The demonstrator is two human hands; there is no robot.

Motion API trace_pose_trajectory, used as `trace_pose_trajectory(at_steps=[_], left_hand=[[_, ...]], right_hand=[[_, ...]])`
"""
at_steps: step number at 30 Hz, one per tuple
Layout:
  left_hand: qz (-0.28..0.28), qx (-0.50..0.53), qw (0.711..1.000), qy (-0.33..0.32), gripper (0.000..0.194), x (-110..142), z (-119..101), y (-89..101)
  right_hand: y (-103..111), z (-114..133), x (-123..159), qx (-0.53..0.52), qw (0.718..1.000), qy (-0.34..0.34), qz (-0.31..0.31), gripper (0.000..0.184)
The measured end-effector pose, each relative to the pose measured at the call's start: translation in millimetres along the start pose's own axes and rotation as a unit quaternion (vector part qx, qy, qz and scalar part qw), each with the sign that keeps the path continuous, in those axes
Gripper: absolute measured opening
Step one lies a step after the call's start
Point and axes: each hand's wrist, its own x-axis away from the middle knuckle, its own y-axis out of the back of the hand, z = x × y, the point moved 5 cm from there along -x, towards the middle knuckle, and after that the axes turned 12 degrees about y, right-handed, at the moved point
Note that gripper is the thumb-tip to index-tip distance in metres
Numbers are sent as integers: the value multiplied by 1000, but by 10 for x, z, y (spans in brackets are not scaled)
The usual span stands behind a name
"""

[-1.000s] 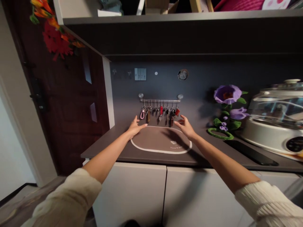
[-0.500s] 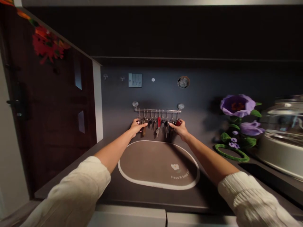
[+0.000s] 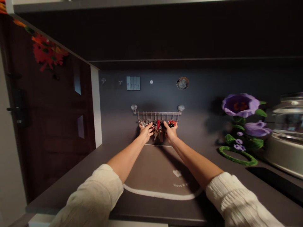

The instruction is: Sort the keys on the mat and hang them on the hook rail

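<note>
A clear rack with a row of hooks is fixed to the dark wall by two round suction cups. Several keys on rings hang from it, with a red key fob near the middle. My left hand is closed around the keys on the left side. Around those on the right side my right hand is closed, a red piece showing above its fingers. Between the two hands the keys hang bunched. How far the fingers wrap behind them is hidden.
Below lies a brown mat with a white border on the dark counter. Purple felt flowers with a green ring base, a dark flat slab and a cream appliance stand right. A shelf overhangs; a door is left.
Both hands have reached forward to the hanging keys, closed on them and moved inward, pressing the keys together toward the middle. The view has moved closer to the wall.
</note>
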Motion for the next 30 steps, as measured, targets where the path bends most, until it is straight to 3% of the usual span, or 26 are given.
trace_pose_trajectory(at_steps=[2, 6, 10, 15, 20, 24, 28, 30], left_hand=[[-17, 52, 998, 19, 42, 29, -21, -101], [-22, 107, 990, 83, 14, 98, -123, -280], [-31, 132, 982, 130, 18, 138, -238, -357], [-32, 144, 977, 153, 20, 133, -373, -420], [-27, 141, 980, 136, 24, 157, -614, -473], [1, 88, 989, 122, 25, 260, -728, -486], [30, -19, 994, 106, 14, 445, -666, -378], [36, -92, 990, 103, 21, 543, -578, -267]], right_hand=[[-61, -15, 22, -39, 996, -56, -62, 54], [-144, 113, 29, -43, 987, -93, -127, 44], [-138, 238, -17, -39, 975, -115, -187, 44], [-114, 369, -148, 15, 977, -108, -184, 34], [-81, 582, -257, -77, 976, -92, -183, 26], [-96, 760, -262, -124, 982, -68, -124, 23], [-126, 791, -70, -111, 991, -78, 4, 23], [-109, 736, 89, -75, 990, -92, 71, 23]])
